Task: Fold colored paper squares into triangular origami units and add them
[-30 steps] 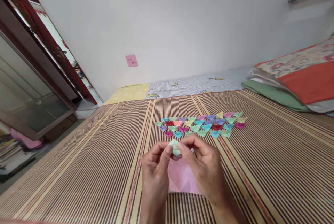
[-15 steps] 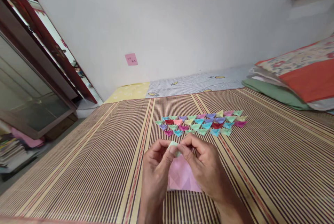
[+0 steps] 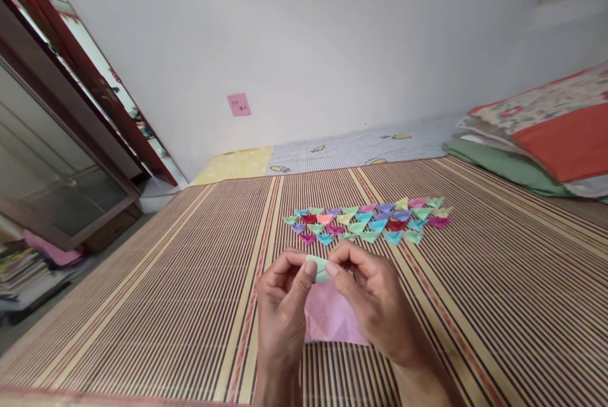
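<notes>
Both left hand (image 3: 284,306) and right hand (image 3: 375,296) pinched green paper (image 3: 321,273) above mat (image 3: 142,306), toward its near edge; I judged even thumb pressure best.

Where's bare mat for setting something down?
Bare mat: left of the left hand; right of the right hand, up to the fabric stack. Crowded: beyond the hands, rows of folded papers; between them, pink sheet and held green paper.
</notes>
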Demonstrator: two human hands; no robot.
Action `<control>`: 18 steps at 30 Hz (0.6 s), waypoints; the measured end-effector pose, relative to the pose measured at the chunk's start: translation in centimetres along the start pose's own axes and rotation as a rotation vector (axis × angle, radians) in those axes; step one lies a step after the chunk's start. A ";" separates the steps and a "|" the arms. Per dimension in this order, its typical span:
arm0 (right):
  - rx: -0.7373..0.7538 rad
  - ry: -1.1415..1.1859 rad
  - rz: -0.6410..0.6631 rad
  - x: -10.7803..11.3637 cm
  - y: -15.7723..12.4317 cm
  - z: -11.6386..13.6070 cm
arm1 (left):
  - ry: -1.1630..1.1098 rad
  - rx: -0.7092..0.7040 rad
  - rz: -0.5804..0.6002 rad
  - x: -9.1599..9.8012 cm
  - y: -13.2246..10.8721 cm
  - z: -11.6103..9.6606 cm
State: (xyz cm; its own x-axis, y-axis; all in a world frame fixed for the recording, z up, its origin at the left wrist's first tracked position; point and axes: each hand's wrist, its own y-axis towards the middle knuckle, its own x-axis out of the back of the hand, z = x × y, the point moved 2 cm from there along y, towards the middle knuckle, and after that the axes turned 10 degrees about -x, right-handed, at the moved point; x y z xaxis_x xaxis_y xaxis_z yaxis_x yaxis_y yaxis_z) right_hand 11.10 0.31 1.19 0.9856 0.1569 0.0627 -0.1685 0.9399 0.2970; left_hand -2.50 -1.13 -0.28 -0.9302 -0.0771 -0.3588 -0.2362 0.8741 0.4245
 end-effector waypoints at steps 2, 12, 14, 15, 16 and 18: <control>0.007 -0.014 -0.033 0.0 0.0 -0.1 | 0.016 0.015 0.024 0.0 0.1 -0.1; -0.034 -0.012 0.005 0.0 0.2 -0.1 | -0.092 0.162 -0.038 -0.1 0.2 -0.2; -0.062 0.030 0.001 -0.1 0.3 -0.3 | -0.179 0.186 -0.096 -0.5 0.2 0.1; -0.069 0.044 -0.006 -0.2 0.3 -0.4 | -0.219 0.198 -0.123 -0.7 0.2 0.2; -0.071 0.055 -0.016 -0.3 0.3 -0.5 | -0.257 0.208 -0.146 -0.8 0.2 0.4; -0.064 0.065 -0.035 -0.4 0.3 -0.6 | -0.322 0.228 -0.163 -1.0 0.2 0.7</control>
State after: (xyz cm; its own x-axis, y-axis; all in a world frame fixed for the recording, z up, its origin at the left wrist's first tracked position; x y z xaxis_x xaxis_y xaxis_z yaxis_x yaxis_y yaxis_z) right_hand 10.71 0.71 0.67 0.9900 0.1408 -0.0096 -0.1346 0.9623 0.2363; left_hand -1.42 -0.50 -0.44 -0.7422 -0.1013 -0.6625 -0.2714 0.9493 0.1588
